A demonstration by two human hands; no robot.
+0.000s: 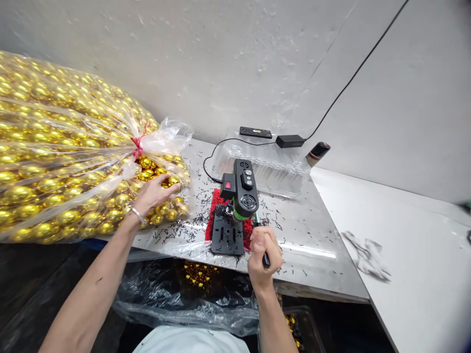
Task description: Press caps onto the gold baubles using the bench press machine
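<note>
My left hand [156, 192], with a band on the wrist, reaches over the shiny gold balls [160, 213] at the mouth of a clear plastic bag. Its thumb and fingers are apart, close around one ball; a firm hold does not show. My right hand [265, 252] is wrapped round the black lever handle [266, 260] of a small bench machine. That machine [246, 184] has a black top with round vents, buttons, a red switch and a green ring. Its slotted black base plate [227, 240] sits over a red mat [213, 211].
A large clear bag [66, 162] of gold balls, tied with red string, fills the left. Small black bits litter the metal tabletop [309, 230]. Behind are clear plastic packs [272, 171], a power adapter [290, 141] and a dark-capped container [318, 153]. Gloves [366, 255] lie right.
</note>
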